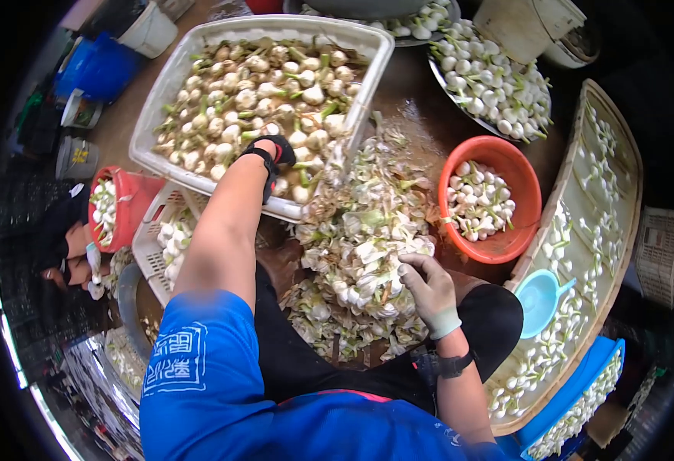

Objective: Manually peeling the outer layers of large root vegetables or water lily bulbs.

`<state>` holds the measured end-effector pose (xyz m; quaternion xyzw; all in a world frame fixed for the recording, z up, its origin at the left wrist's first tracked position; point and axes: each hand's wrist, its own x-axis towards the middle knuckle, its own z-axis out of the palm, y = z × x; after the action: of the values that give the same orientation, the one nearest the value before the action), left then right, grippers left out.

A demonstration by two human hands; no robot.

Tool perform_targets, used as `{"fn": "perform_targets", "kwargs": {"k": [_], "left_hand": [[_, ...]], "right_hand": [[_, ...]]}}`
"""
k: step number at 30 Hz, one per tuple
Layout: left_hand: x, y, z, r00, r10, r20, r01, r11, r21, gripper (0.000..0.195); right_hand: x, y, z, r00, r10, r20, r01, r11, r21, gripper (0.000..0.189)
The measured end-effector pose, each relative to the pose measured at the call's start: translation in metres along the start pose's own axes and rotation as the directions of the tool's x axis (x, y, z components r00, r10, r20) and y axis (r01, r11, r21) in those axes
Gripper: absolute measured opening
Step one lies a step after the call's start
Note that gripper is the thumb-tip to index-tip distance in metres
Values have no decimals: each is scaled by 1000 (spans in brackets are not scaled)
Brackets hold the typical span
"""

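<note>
My left hand (279, 151), in a black glove with red trim, reaches into a large white plastic tub (148, 132) of garlic bulbs (246, 99) in brownish water. Its fingertips are hidden, so whether they grip a bulb is unclear. My right hand (433, 294) wears a pale glove and hovers over a heap of garlic peelings (365, 253) between my knees. Its thumb and forefinger are bent and a little apart, with nothing visible between them. Right of the heap stands an orange-red plastic basin (526, 233), partly filled with trimmed bulbs (481, 201).
A long shallow trough (607, 253) with scattered bulbs and a light-blue dipper (535, 305) curves along my right. At the upper right is a heaped metal bowl (489, 86). To my left are a white crate (144, 242), a red bucket (126, 213) and another person's arm (77, 248).
</note>
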<state>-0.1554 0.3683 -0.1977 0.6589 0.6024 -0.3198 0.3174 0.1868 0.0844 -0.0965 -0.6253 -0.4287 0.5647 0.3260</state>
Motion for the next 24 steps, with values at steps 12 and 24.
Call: {"fn": "perform_targets", "kwargs": {"k": [12, 24], "left_hand": [[-212, 54, 13, 742, 230, -630, -670, 218, -710, 72], [-357, 174, 119, 621, 130, -773, -778, -25, -628, 67]], "right_hand": [[-18, -33, 6, 922, -375, 96, 385, 912, -138, 23], [-79, -129, 0, 496, -868, -25, 788, 462, -407, 13]]}}
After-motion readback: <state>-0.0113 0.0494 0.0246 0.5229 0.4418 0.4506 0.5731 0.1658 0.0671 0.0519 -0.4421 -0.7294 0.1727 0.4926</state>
